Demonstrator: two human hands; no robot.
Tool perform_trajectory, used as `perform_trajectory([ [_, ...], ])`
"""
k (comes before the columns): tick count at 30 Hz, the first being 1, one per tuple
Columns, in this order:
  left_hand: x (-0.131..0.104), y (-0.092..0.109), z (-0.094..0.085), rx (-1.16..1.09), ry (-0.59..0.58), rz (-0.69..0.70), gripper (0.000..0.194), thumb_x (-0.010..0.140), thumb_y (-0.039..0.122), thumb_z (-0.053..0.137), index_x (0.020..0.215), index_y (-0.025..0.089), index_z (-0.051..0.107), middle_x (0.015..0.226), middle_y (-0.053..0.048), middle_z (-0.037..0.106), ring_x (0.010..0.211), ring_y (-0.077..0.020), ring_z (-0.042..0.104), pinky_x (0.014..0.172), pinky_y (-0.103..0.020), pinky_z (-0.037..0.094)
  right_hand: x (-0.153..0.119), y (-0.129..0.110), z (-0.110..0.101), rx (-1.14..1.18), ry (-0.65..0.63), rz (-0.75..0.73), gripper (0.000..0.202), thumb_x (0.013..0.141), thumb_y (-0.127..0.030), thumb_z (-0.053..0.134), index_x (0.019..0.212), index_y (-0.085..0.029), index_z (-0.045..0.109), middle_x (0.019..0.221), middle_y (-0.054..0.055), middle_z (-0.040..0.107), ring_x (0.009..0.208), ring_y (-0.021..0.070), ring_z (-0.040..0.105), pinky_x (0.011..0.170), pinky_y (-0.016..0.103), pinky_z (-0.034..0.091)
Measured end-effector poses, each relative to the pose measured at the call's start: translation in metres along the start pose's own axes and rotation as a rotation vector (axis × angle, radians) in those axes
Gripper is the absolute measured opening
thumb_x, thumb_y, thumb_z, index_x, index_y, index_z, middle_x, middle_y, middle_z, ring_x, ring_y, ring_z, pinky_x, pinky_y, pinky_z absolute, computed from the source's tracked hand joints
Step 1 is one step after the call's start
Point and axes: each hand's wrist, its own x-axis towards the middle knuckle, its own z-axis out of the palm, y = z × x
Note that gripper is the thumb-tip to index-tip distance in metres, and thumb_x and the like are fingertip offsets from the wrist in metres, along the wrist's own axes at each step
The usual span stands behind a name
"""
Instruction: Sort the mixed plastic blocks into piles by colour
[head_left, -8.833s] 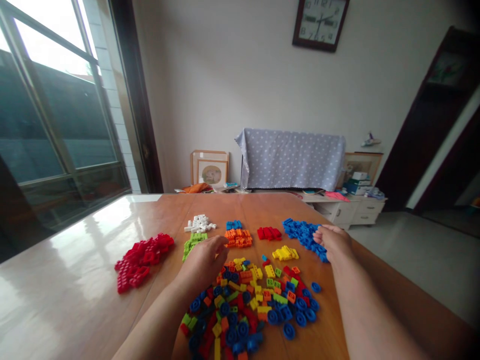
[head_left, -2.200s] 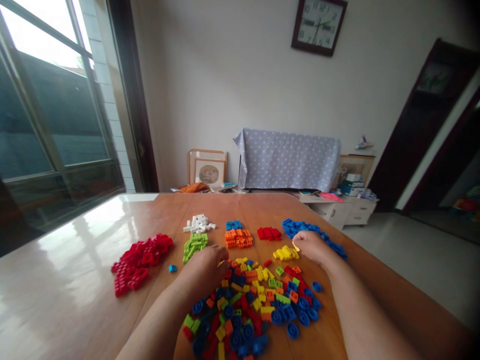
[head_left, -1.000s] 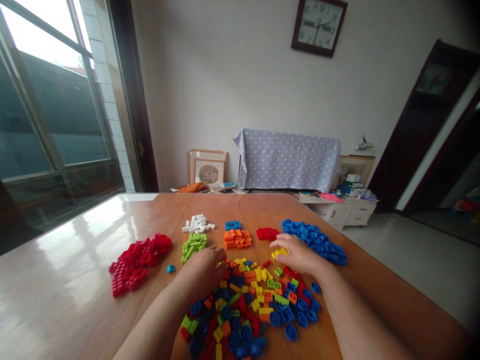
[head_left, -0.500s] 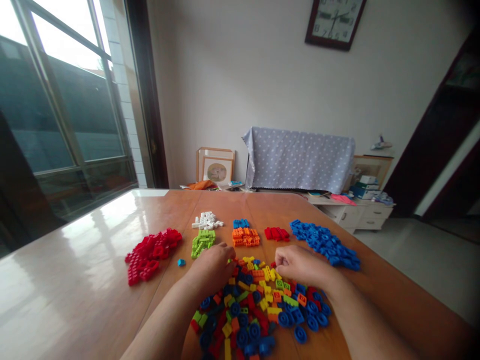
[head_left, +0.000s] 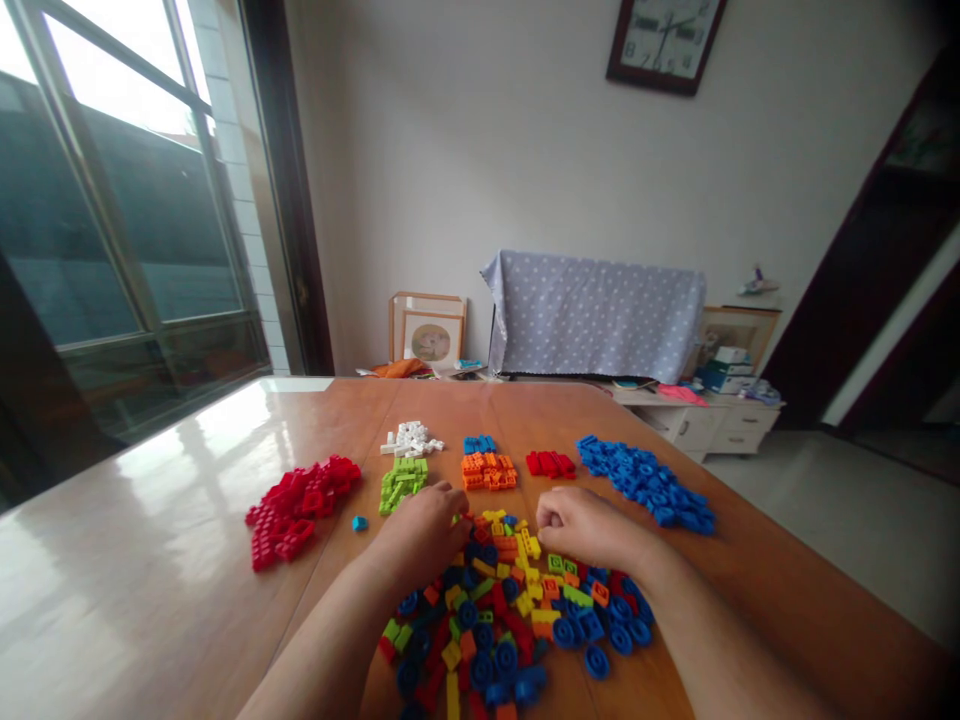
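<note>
Many bricks (head_left: pixel 546 616) at lower centre look light, rigid, best side-pinched; left hand (head_left: pixel 424 525) and right hand (head_left: pixel 592 524) curl narrowly, contents unclear.

Both bare forearms reach in from the table's near edge; left hand (head_left: pixel 429 528) palm down, right hand (head_left: pixel 581 525) loosely curled.

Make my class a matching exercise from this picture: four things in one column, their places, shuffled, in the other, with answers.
Things
1. White bricks
2. Clock
3. Cyan block
4. Orange bricks

Places
A. Alone, between the big red pile and the left hand
B. Right in front of the small blue pile
C. Just beyond the green pile
D. High on the wall

Right pairs: 1-C, 2-D, 3-A, 4-B
</note>
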Motion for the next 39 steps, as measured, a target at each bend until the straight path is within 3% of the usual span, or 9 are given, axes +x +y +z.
perform_trajectory([
  [3, 0.001, -0.002, 0.000, -0.006, 0.013, -0.006, 0.023, 0.090, 0.031, 0.051, 0.101, 0.023, 0.069, 0.104, -0.008, 0.066, 0.090, -0.0227, 0.065, 0.077, -0.030, 0.047, 0.001, 0.026, -0.011, 0.222, 0.109, 0.002, 0.008, 0.078, -0.027, 0.061, 0.079, -0.020, 0.065, 0.073, -0.001, 0.065, 0.068, 0.0136, 0.057, 0.058, 0.022, 0.036],
  [7, 0.003, -0.003, 0.002, -0.021, 0.022, 0.004, 0.022, 0.090, 0.032, 0.052, 0.100, 0.024, 0.069, 0.103, -0.007, 0.066, 0.091, -0.0226, 0.065, 0.079, -0.030, 0.046, 0.004, 0.074, -0.025, 0.407, 0.324, 0.187, 0.013, 0.079, -0.032, 0.058, 0.080, -0.019, 0.061, 0.067, -0.001, 0.060, 0.063, 0.0141, 0.054, 0.055, 0.023, 0.038],
  [10, 0.004, -0.004, 0.004, -0.033, 0.027, 0.010, 0.022, 0.090, 0.032, 0.052, 0.101, 0.023, 0.068, 0.104, -0.007, 0.066, 0.092, -0.0228, 0.065, 0.079, -0.031, 0.046, 0.008, 0.100, -0.023, 0.372, 0.371, 0.330, 0.015, 0.075, -0.032, 0.059, 0.079, -0.018, 0.062, 0.068, 0.000, 0.063, 0.065, 0.0152, 0.057, 0.056, 0.023, 0.039],
  [13, 0.005, -0.008, 0.007, -0.032, 0.043, 0.021, 0.023, 0.091, 0.034, 0.051, 0.101, 0.023, 0.068, 0.104, -0.007, 0.067, 0.092, -0.0232, 0.064, 0.078, -0.031, 0.046, 0.012, 0.114, -0.013, 0.322, 0.350, 0.380, 0.012, 0.071, -0.030, 0.062, 0.073, -0.018, 0.064, 0.062, 0.000, 0.063, 0.063, 0.0158, 0.057, 0.054, 0.024, 0.037],
  [18, 0.004, -0.012, 0.010, -0.021, 0.052, 0.022, 0.022, 0.091, 0.035, 0.051, 0.100, 0.024, 0.068, 0.102, -0.007, 0.067, 0.090, -0.0229, 0.064, 0.077, -0.031, 0.045, 0.016, 0.121, -0.003, 0.286, 0.324, 0.398, 0.014, 0.071, -0.030, 0.062, 0.074, -0.017, 0.066, 0.061, 0.000, 0.065, 0.061, 0.0160, 0.058, 0.054, 0.024, 0.036],
  [25, 0.005, -0.011, 0.010, -0.020, 0.051, 0.015, 0.021, 0.091, 0.036, 0.051, 0.099, 0.025, 0.067, 0.103, -0.006, 0.068, 0.092, -0.0228, 0.065, 0.079, -0.031, 0.045, 0.012, 0.121, -0.007, 0.257, 0.302, 0.399, 0.015, 0.077, -0.027, 0.055, 0.076, -0.018, 0.067, 0.065, 0.001, 0.065, 0.065, 0.0163, 0.058, 0.056, 0.025, 0.037],
  [28, 0.006, -0.012, 0.010, -0.027, 0.054, 0.016, 0.021, 0.091, 0.035, 0.051, 0.099, 0.024, 0.067, 0.103, -0.007, 0.068, 0.093, -0.0228, 0.065, 0.080, -0.031, 0.045, 0.011, 0.119, -0.009, 0.262, 0.266, 0.378, 0.021, 0.077, -0.030, 0.060, 0.091, -0.019, 0.072, 0.082, 0.002, 0.070, 0.077, 0.0181, 0.062, 0.066, 0.025, 0.044],
  [33, 0.004, -0.012, 0.010, -0.034, 0.060, 0.021, 0.022, 0.090, 0.034, 0.051, 0.100, 0.024, 0.067, 0.103, -0.007, 0.068, 0.093, -0.0228, 0.064, 0.081, -0.030, 0.045, 0.006, 0.112, -0.011, 0.236, 0.141, 0.316, 0.058, 0.073, -0.050, 0.074, 0.122, -0.021, 0.068, 0.115, 0.009, 0.066, 0.103, 0.0239, 0.062, 0.088, 0.031, 0.048],
  [39, 0.003, -0.007, 0.005, -0.030, 0.050, 0.009, 0.021, 0.090, 0.034, 0.052, 0.100, 0.023, 0.068, 0.104, -0.007, 0.068, 0.093, -0.0234, 0.065, 0.079, -0.031, 0.046, 0.005, 0.099, -0.008, 0.087, 0.078, 0.314, 0.070, 0.065, -0.059, 0.081, 0.124, -0.023, 0.068, 0.127, 0.011, 0.061, 0.108, 0.0272, 0.062, 0.094, 0.034, 0.046],
])
